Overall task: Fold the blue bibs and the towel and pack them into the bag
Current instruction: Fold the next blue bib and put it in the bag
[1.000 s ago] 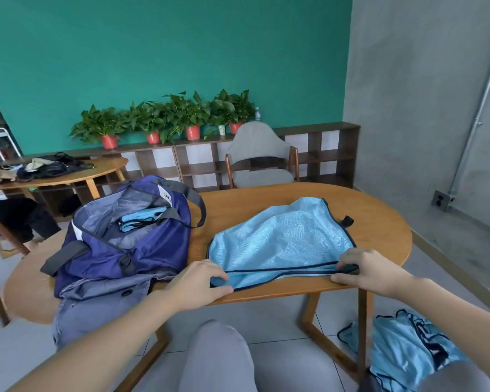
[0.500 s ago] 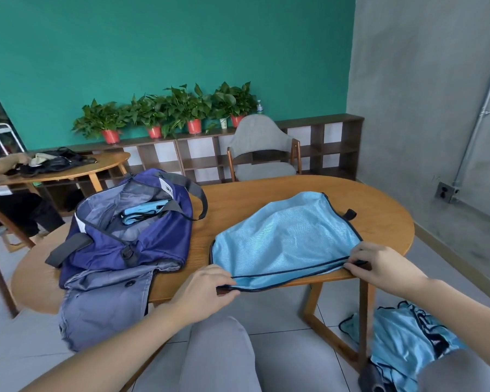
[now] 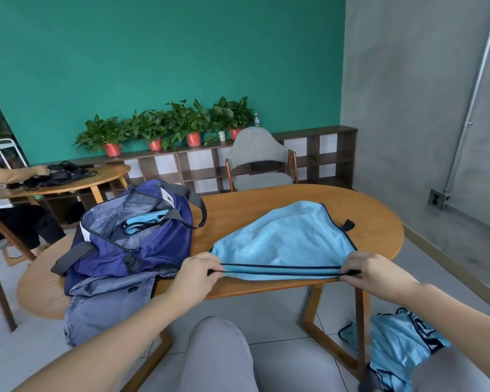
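A light blue bib point(image 3: 283, 239) with dark trim lies on the wooden table point(image 3: 374, 222). Its near edge is lifted off the table and pulled taut between my hands. My left hand point(image 3: 194, 274) pinches the left corner of that edge. My right hand point(image 3: 371, 271) pinches the right corner. The open navy bag point(image 3: 142, 244) stands to the left on the table, with folded blue fabric point(image 3: 147, 220) inside. More blue bibs point(image 3: 399, 346) lie in a heap at the lower right, beside my leg.
A grey chair point(image 3: 259, 159) stands behind the table, in front of a low shelf point(image 3: 323, 154) with potted plants point(image 3: 167, 125). At the far left another person's hand point(image 3: 41, 170) rests on dark items on a second table point(image 3: 96, 179). My knee point(image 3: 218, 352) is below the table edge.
Both hands went from resting on the bib's near edge to pinching its corners and lifting that edge taut off the table. At the far left a person's hand has come into view.
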`<state>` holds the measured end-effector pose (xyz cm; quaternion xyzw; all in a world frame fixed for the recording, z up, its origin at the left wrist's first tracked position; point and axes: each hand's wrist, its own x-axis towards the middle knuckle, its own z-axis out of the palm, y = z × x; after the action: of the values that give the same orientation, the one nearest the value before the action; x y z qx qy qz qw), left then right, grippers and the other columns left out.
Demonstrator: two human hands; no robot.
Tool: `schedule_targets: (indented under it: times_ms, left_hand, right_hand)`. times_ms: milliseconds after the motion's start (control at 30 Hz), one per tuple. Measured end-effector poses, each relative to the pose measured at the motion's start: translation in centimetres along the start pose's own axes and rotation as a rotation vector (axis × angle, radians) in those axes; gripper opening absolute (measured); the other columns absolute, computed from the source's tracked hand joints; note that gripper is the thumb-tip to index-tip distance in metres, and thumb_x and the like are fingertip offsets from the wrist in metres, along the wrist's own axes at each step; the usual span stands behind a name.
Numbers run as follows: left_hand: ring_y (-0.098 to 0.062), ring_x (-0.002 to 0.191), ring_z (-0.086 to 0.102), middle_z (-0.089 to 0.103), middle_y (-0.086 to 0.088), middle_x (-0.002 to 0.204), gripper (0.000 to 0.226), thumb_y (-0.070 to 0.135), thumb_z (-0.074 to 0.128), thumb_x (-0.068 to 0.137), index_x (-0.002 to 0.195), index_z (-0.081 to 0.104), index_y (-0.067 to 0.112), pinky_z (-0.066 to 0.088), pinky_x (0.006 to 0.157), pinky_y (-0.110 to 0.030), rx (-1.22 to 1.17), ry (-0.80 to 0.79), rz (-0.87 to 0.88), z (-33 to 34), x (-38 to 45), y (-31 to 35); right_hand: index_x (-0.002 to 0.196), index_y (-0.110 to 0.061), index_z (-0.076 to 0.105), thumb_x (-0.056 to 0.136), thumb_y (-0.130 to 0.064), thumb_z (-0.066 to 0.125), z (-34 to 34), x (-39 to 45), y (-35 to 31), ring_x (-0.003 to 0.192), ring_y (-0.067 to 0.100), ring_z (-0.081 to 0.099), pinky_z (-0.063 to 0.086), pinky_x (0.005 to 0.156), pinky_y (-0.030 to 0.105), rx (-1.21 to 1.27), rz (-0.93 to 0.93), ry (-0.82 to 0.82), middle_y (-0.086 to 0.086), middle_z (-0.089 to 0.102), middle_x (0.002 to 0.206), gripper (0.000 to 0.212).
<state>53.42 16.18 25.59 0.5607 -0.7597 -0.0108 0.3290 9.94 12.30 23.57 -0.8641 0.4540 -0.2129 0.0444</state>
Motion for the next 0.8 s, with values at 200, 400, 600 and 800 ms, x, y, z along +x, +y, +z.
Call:
schedule_targets:
  times_ms: [200, 400, 600, 800]
  left_hand:
    - [0.002, 0.085, 0.061, 0.069, 0.012, 0.092, 0.008, 0.011, 0.077, 0.087, 0.091, 0.081, 0.017, 0.043, 0.084, -0.012, -0.023, 0.113, -0.076, -6.0, 5.9, 3.4]
    - [-0.016, 0.088, 0.065, 0.073, -0.001, 0.096, 0.012, 0.011, 0.068, 0.095, 0.102, 0.077, 0.009, 0.042, 0.068, -0.007, 0.007, 0.236, -0.071, -15.8, 14.3, 8.7]
    - [-0.014, 0.088, 0.061, 0.07, -0.002, 0.097, 0.019, 0.013, 0.063, 0.098, 0.112, 0.075, 0.009, 0.042, 0.083, -0.021, 0.022, 0.403, -0.017, -27.0, 19.4, 14.9]
    - [-0.011, 0.087, 0.066, 0.069, 0.013, 0.09, 0.02, 0.011, 0.059, 0.097, 0.096, 0.074, 0.025, 0.05, 0.077, -0.024, -0.105, 0.476, 0.052, -35.7, 19.9, 19.6]
  right_hand:
    - [0.109, -0.016, 0.076, 0.093, -0.014, 0.069, -6.4, 4.2, -1.6, 0.089, 0.008, 0.058, 0.043, 0.083, 0.018, -0.067, 0.072, 0.153, -0.014, 0.056, 0.093, 0.018]
    - [0.106, -0.012, 0.078, 0.091, -0.005, 0.068, -18.8, 10.0, -5.1, 0.084, 0.013, 0.055, 0.038, 0.084, 0.021, 0.033, 0.165, 0.517, -0.002, 0.063, 0.095, 0.02]
    - [0.088, -0.005, 0.074, 0.096, -0.018, 0.066, -31.3, 12.2, -10.8, 0.082, 0.03, 0.06, 0.046, 0.07, 0.032, 0.028, 0.152, 0.654, 0.008, 0.068, 0.092, 0.017]
    - [0.095, -0.003, 0.074, 0.094, -0.014, 0.068, -39.7, 12.0, -15.2, 0.091, 0.028, 0.061, 0.048, 0.082, 0.034, 0.012, 0.086, 0.755, 0.008, 0.07, 0.105, 0.012]
